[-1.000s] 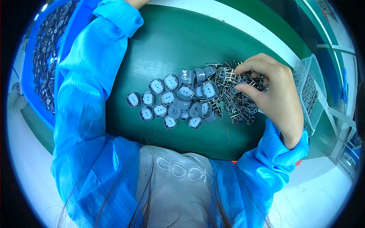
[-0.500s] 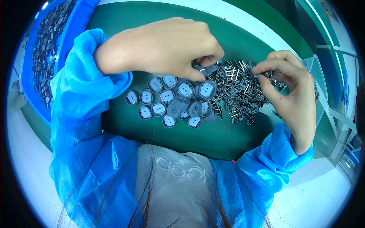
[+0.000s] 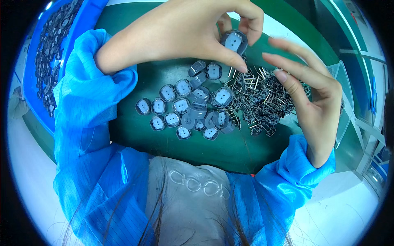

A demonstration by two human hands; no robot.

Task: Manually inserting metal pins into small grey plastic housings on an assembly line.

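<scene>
Head view: left hand [image 3: 172, 33] raised above green table [image 3: 164, 78], grip closed by thumb and fingertips on one round grey cap [image 3: 234, 41]. Right hand [image 3: 316, 102] just beside, fingers loosely spread, grip empty, hovering over pile of dark pinned parts [image 3: 262, 98]. Cluster of grey caps [image 3: 184, 110] lying on table below. Blue tray [image 3: 53, 61] of dark parts at far left.
</scene>
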